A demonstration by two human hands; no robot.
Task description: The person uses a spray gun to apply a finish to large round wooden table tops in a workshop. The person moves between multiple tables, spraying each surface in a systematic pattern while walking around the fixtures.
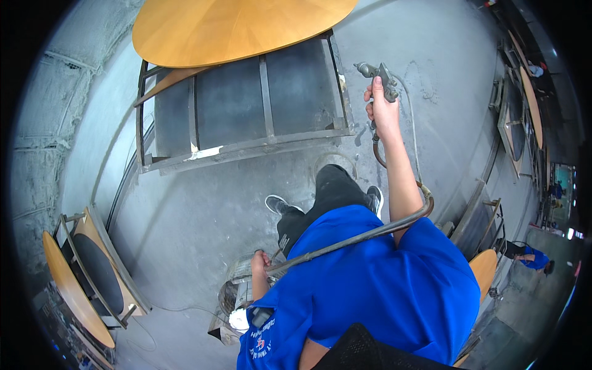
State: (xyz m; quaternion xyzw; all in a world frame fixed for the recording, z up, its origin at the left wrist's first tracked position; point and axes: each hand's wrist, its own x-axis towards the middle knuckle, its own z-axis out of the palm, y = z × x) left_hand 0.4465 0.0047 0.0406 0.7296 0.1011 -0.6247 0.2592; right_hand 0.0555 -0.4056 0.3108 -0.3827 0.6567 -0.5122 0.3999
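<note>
My right hand (386, 114) is raised ahead of me, fingers wrapped round a metal spray gun (386, 83) whose nozzle end points left. A thin pale hose and a brown one run from the gun back along my forearm. A thicker grey hose (345, 242) crosses in front of my blue shirt, from near my right elbow down to my left side. There my left hand (260, 262) is low and closed around the hose's lower end; its grip is partly hidden. Ahead, left of the gun, a round orange-brown wooden tabletop (240, 28) lies on a metal frame stand (265, 92).
Behind my left hand stands a metal machine or container (231, 290), partly hidden. At the left, another wooden top (77, 290) leans on a rack. More boards (531, 108) on stands line the right, where a person in blue (535, 259) is. Cables lie on the grey floor.
</note>
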